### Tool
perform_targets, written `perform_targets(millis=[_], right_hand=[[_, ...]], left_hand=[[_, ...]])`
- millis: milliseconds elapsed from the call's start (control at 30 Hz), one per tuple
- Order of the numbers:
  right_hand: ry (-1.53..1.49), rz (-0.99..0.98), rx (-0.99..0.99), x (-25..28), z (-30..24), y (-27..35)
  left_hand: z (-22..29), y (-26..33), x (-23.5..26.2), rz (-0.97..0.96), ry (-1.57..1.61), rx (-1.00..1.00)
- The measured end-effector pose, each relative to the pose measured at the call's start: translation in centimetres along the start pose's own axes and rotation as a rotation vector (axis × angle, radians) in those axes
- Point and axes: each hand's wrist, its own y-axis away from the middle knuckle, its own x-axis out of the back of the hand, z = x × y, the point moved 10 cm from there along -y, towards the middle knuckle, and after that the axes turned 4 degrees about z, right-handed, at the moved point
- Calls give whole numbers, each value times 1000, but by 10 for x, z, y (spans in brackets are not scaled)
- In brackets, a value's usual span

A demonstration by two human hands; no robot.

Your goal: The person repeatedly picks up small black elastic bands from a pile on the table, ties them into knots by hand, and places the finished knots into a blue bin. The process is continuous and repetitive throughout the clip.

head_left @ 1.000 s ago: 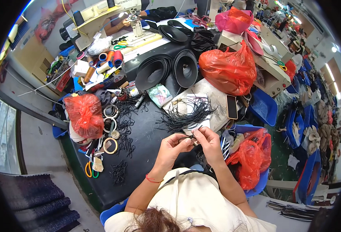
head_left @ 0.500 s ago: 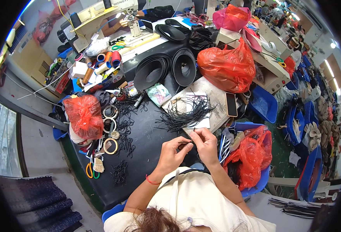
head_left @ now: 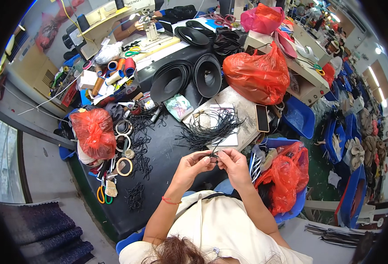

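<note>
We see both hands at frame centre, left hand [head_left: 193,163] and right hand [head_left: 232,161], fingertips pressed together pinching one thin black cord [head_left: 214,152] between them, lifted off the black table [head_left: 167,154] for close work. Loose pile of black cords [head_left: 214,127] lies just above, within reach. Red plastic bag [head_left: 93,132] sits left.
</note>
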Motion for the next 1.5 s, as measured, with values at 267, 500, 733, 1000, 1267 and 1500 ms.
perform_targets(millis=[267,500,733,1000,1267,1500], right_hand=[[-56,-83,-128,-7,14,-17],[140,-192,-85,-13,13,-34],[230,-185,-61,-7,21,-54],[309,-321,-330,-8,82,-73],[1392,-144,608,13,105,-168],[1343,-110,760,14,90,-167]], left_hand=[[0,-5,14,158,-40,-126],[4,-17,23,343,-107,-246],[-13,-33,33,464,-18,-189],[-37,-38,84,563,-112,-68],[-47,15,239,1017,-1472,136],[-2,-43,134,679,-1327,-461]])
